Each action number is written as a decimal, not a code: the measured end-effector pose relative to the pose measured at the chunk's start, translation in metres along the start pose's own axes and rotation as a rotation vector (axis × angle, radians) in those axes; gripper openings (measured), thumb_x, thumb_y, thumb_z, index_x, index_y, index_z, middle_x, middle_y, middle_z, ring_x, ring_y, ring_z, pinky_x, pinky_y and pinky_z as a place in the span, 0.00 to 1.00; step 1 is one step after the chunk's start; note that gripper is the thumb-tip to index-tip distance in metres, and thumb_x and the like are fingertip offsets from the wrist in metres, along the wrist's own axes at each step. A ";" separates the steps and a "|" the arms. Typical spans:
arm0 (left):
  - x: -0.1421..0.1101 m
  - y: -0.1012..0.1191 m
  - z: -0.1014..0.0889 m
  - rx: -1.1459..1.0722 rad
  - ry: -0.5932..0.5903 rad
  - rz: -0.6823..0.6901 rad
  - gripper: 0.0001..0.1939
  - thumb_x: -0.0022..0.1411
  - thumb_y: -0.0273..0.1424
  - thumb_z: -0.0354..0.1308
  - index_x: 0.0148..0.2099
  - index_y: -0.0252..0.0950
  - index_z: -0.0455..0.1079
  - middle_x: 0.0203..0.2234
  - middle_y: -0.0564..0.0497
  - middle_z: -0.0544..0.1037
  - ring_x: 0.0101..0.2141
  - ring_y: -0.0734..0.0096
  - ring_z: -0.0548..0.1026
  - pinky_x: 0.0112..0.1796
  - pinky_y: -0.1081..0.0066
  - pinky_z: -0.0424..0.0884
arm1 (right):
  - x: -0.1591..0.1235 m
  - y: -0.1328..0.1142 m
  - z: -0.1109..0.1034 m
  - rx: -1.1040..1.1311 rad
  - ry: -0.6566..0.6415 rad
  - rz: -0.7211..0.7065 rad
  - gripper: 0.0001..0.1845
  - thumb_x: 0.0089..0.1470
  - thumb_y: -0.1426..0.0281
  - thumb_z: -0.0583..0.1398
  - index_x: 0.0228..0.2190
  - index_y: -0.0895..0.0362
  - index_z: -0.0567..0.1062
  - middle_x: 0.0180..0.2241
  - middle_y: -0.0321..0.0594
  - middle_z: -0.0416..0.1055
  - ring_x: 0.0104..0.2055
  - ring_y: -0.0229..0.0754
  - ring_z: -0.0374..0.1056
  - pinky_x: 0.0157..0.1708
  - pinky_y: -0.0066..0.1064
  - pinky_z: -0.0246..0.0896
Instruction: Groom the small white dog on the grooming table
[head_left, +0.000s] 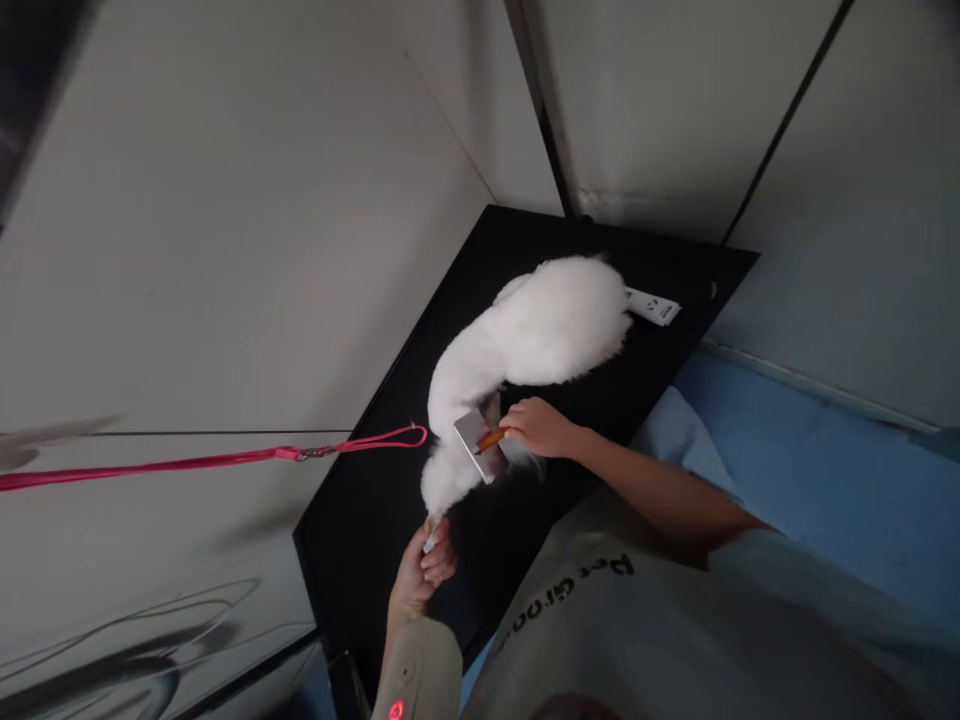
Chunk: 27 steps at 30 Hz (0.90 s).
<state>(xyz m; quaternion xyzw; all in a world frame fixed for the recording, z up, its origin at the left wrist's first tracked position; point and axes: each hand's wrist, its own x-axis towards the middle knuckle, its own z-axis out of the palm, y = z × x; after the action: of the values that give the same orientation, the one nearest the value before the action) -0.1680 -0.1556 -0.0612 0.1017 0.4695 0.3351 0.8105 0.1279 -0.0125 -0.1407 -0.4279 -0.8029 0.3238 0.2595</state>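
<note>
Head view, single entry. Table (375,520): black top, set in a corner between pale walls (225,250), seen at a slant. Dog (540,325): small, white, fluffy, standing on the table's middle, body running from the far right corner toward the near left; head not discernible. Leash (210,460): pink, taut from the left edge of the frame across the wall, with a metal clip and a loop ending just beside the dog's near end. Right hand (541,427): fingers closed around the orange handle of a brush (478,443), whose flat grey rectangular head lies against the white fur at the dog's near end; forearm bare, reaching in from the right. Left hand (422,570): lower in frame, fingers curled and clamped on a thin tuft-ended limb or tail of the dog, drawn out toward the table's near edge; which of the two it is cannot be told. Wrist device (409,680): pale housing on the left wrist, with a red light at its lower end. Card (654,306): white, with small dark marks, flat on the table just beyond the dog's far end. Apron (637,640): pale grey, with dark lettering, filling the lower right. Floor (810,460): blue, to the right of the table.
</note>
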 end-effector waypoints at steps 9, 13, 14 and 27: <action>-0.009 0.006 0.005 -0.111 -0.007 0.082 0.18 0.59 0.35 0.60 0.26 0.36 0.53 0.10 0.66 0.40 0.11 0.87 0.34 0.13 0.85 0.46 | 0.012 0.014 0.008 0.148 -0.006 0.144 0.08 0.57 0.69 0.58 0.33 0.56 0.78 0.35 0.42 0.75 0.41 0.42 0.67 0.42 0.30 0.54; -0.007 0.009 0.041 -0.222 -0.030 0.182 0.14 0.62 0.33 0.56 0.28 0.37 0.54 0.10 0.67 0.44 0.10 0.87 0.35 0.13 0.84 0.48 | 0.002 0.008 0.028 0.215 0.059 0.278 0.14 0.60 0.73 0.51 0.38 0.59 0.77 0.38 0.43 0.75 0.39 0.40 0.68 0.38 0.28 0.56; -0.006 0.010 0.053 -0.251 -0.038 0.199 0.13 0.63 0.32 0.55 0.29 0.37 0.54 0.09 0.67 0.44 0.09 0.87 0.36 0.13 0.85 0.48 | -0.002 0.003 0.035 0.245 0.052 0.287 0.13 0.60 0.73 0.52 0.39 0.58 0.76 0.36 0.40 0.75 0.37 0.38 0.68 0.36 0.27 0.56; -0.001 0.037 0.146 -0.498 -0.031 0.270 0.08 0.64 0.22 0.49 0.33 0.37 0.54 0.10 0.66 0.62 0.10 0.89 0.62 0.14 0.86 0.53 | -0.017 -0.062 0.073 0.359 0.015 0.300 0.09 0.57 0.69 0.58 0.29 0.58 0.77 0.25 0.36 0.74 0.26 0.35 0.66 0.26 0.24 0.52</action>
<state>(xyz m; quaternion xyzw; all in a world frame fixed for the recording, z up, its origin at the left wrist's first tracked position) -0.0642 -0.1070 0.0358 -0.0339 0.3422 0.5435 0.7657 0.0531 -0.0750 -0.1451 -0.4917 -0.6580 0.4932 0.2864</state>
